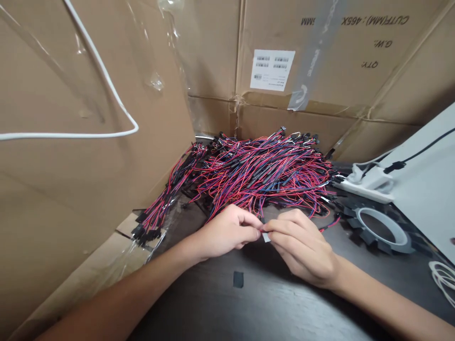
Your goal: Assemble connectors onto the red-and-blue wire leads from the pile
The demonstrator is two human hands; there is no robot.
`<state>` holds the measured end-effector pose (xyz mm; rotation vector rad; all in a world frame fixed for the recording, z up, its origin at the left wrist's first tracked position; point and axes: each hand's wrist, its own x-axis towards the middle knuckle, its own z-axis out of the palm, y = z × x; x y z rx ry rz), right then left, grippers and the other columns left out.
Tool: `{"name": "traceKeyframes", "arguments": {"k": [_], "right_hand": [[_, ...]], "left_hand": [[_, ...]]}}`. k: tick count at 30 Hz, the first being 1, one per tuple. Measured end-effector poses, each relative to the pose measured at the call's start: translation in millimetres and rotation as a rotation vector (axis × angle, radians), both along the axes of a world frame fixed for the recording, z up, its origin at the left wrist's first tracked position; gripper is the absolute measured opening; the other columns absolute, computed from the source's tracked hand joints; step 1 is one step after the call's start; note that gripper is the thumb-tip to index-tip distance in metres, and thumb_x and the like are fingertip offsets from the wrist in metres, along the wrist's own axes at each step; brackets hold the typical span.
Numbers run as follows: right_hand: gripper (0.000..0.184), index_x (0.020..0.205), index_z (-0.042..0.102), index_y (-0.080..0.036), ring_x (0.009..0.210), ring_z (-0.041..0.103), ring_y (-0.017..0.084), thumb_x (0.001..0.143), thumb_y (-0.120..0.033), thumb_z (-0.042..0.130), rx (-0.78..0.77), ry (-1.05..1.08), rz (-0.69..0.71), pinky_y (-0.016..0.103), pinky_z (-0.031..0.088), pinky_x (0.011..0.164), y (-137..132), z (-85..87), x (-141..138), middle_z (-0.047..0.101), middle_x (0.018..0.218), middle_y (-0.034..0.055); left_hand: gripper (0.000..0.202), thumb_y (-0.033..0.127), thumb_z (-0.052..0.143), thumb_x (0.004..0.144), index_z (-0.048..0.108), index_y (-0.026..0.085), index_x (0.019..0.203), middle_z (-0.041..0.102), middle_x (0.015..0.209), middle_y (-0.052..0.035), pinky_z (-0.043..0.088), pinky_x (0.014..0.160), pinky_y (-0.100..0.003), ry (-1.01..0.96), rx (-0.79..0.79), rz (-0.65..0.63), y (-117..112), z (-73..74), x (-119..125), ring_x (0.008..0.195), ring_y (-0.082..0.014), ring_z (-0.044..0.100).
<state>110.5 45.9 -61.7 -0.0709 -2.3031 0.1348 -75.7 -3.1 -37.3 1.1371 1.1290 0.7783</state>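
My left hand (232,232) and my right hand (302,248) meet at the middle of the dark table, their fingertips pinched together on a thin wire harness (262,228). Only a bit of red and dark wire shows between the fingers. A small whitish tab (266,237), perhaps tape or a label, pokes out below the right fingertips. Just beyond both hands lies a big heap of red, blue and black wire harnesses (266,166) with black connectors. Nearer to me, a small black tape square (238,279) rests on the tabletop.
A separate harness bundle (159,203) lies at the left on clear plastic. To the right are a tape roll (384,229) with black pieces around its rim, a white power strip (369,182) and a coiled white cable (442,282). Cardboard boxes (209,52) wall in the back and left.
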Motion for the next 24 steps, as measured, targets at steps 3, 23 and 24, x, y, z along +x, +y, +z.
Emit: {"name": "traceKeyframes", "arguments": {"k": [3, 23, 24], "right_hand": [[0.021, 0.093, 0.06, -0.01, 0.083, 0.054, 0.021, 0.08, 0.005, 0.052, -0.027, 0.004, 0.04, 0.035, 0.047, 0.069, 0, -2.1, 1, 0.069, 0.093, 0.0128], [0.023, 0.095, 0.058, -0.014, 0.076, 0.055, 0.018, 0.081, 0.003, 0.052, -0.246, 0.051, 0.036, 0.033, 0.047, 0.066, -1, -1.0, -3, 0.066, 0.085, 0.0094], [0.023, 0.095, 0.058, -0.014, 0.075, 0.055, 0.018, 0.081, 0.003, 0.052, -0.253, 0.05, 0.033, 0.033, 0.047, 0.066, -2, -1.0, -3, 0.066, 0.085, 0.0091]], "left_hand": [[0.012, 0.017, 0.058, 0.071, 0.067, 0.01, 0.074, 0.034, 0.045, 0.0087, 0.02, 0.039, -0.017, 0.017, 0.009, -0.014, 0, -1.2, 0, 0.041, -0.0032, 0.025], [0.007, 0.009, 0.054, 0.068, 0.058, 0.012, 0.064, 0.049, 0.055, 0.0051, 0.029, 0.05, -0.019, 0.151, 0.214, 0.137, -2, -5.3, 9, 0.052, -0.0057, 0.039], [0.007, 0.009, 0.054, 0.068, 0.058, 0.012, 0.063, 0.049, 0.055, 0.0048, 0.029, 0.05, -0.019, 0.16, 0.222, 0.143, -2, -6.2, 10, 0.052, -0.0061, 0.039]]}}
